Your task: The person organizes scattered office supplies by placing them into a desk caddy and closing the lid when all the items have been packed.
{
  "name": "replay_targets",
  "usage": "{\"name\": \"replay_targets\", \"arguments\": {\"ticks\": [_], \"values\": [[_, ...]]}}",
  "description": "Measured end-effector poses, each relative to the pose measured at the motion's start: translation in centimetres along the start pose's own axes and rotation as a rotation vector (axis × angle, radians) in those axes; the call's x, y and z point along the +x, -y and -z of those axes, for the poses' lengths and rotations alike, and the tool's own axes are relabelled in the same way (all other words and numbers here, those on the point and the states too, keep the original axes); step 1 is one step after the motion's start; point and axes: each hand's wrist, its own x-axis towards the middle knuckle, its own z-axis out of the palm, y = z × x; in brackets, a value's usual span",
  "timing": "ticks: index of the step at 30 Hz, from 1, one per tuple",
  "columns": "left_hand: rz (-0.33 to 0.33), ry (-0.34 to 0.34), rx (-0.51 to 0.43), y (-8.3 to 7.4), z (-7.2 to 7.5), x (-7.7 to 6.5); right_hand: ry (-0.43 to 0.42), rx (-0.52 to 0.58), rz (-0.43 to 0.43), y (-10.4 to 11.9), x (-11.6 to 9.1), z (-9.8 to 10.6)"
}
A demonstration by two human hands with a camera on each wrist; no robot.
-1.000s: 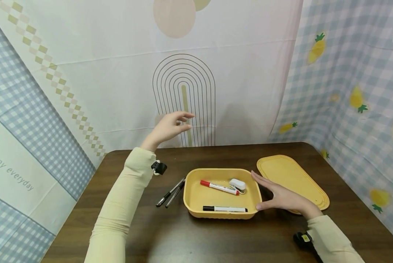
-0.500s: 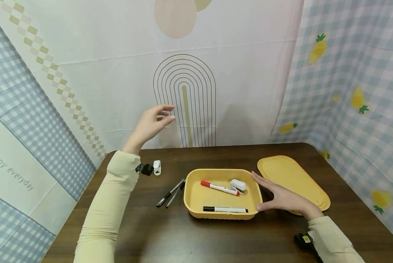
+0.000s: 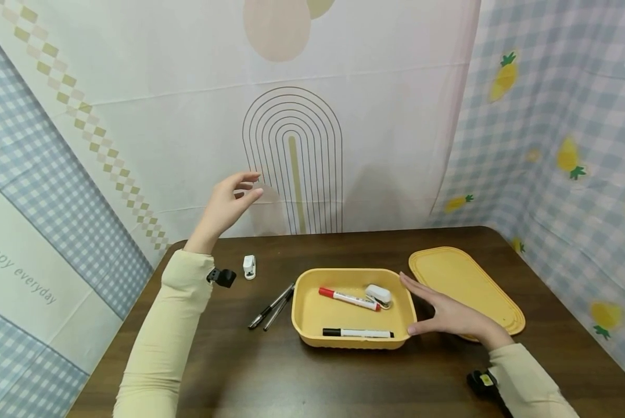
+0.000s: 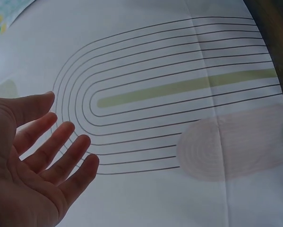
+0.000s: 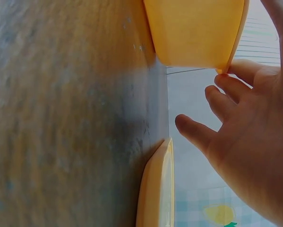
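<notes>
My left hand point(image 3: 229, 200) is raised above the back left of the table, its fingers loosely bent and nothing in them. In the left wrist view the left palm point(image 4: 32, 189) is bare. A yellow box point(image 3: 354, 342) stands mid-table. My right hand point(image 3: 451, 313) spans its right end, fingers on the far corner and thumb at the near one. The right wrist view shows fingertips touching the box rim. Inside the box lie a red marker point(image 3: 349, 299), a black-capped marker point(image 3: 358, 332) and a white mini stapler point(image 3: 378, 293).
Another white mini stapler point(image 3: 250, 267) stands on the table point(image 3: 270, 377) by the left wrist. Black pens point(image 3: 272, 307) lie against the box's left side. A yellow lid point(image 3: 464, 284) lies flat behind the right hand. A patterned cloth wall point(image 3: 385, 116) rises behind the table.
My left hand has moved left, away from the box, and the mini stapler beside its wrist has come fully into view. The right hand and the box have stayed in place.
</notes>
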Motion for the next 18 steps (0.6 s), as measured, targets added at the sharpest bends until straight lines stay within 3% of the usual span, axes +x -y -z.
{"name": "replay_targets", "arguments": {"ticks": [18], "values": [[0.070,-0.061,0.012,4.5,-1.3,-3.8,-0.004,0.031,-0.014,-0.2,0.0,-0.2]]}}
